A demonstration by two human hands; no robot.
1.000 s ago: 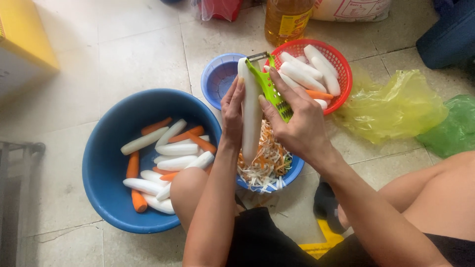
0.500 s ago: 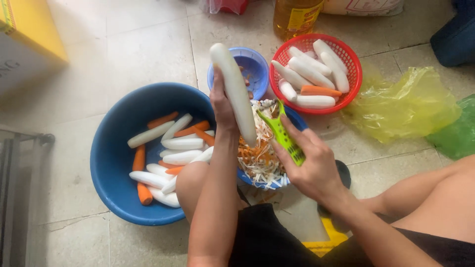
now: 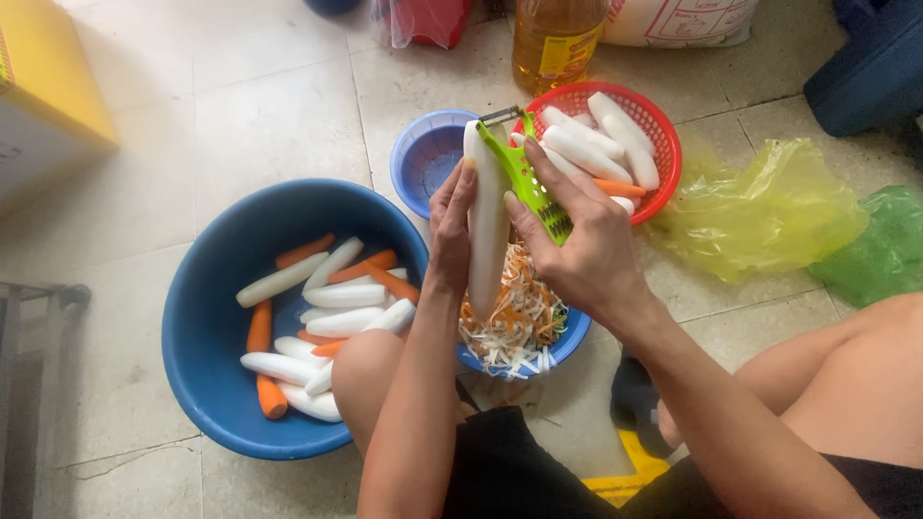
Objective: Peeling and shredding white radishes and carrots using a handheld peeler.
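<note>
A long white radish [image 3: 486, 226] is held upright by the left hand [image 3: 450, 226], fingers wrapped round its left side, above a small blue bowl [image 3: 567, 336]. A green peeler [image 3: 524, 173] is gripped in the closed right hand [image 3: 577, 245], its blade laid against the radish near the top. The lower end of the radish is hidden behind the hand and wrist. The small blue bowl is mostly covered by the arms; only its near right rim and a heap of white and orange shreds [image 3: 514, 322] can be seen.

At the far edge, an oil bottle [image 3: 558, 38], a red bag [image 3: 428, 19] and a white sack [image 3: 678, 19] are cut off by the frame. A dark blue container [image 3: 870, 67] is cropped at far right, a yellow box [image 3: 43, 77] at far left. A grey object at the near left edge cannot be made out.

Everything is set on a pale tiled floor [image 3: 260, 106]. A large blue basin [image 3: 207, 317] with peeled radishes and carrots [image 3: 327, 308] sits at left. A blue strainer basket [image 3: 428, 159] and a red basket [image 3: 654, 144] of peeled radishes sit further off. Yellow [image 3: 760, 207] and green [image 3: 880, 245] plastic bags lie at right.
</note>
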